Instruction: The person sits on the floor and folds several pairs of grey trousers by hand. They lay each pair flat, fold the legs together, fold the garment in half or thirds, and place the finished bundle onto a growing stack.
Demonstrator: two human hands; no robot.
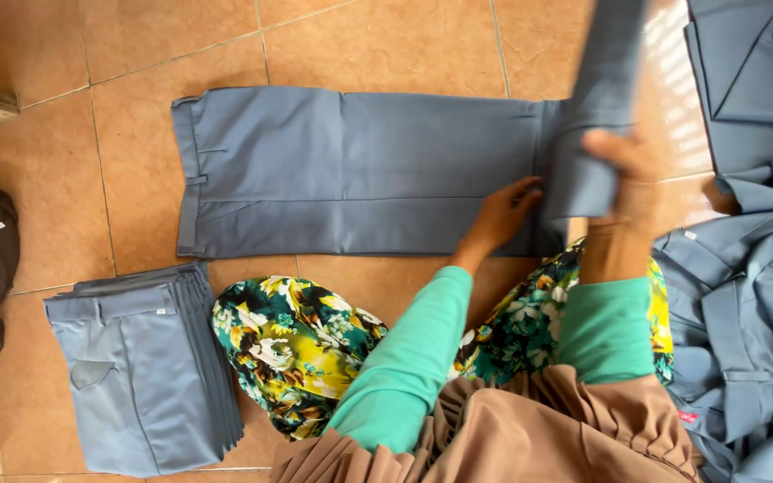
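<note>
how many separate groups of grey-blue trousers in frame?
3: one pair of trousers spread on the floor tiles, a folded stack lower left, a loose heap at right. Pieces within stack and heap are uncountable.

Trousers (351, 170): blue-grey woven cloth, matt, smooth.
Folded stack (140, 367): same matt cloth.
Floor (378, 45): glazed tile, slight sheen.
Skirt (293, 344): floral print cloth.
</note>
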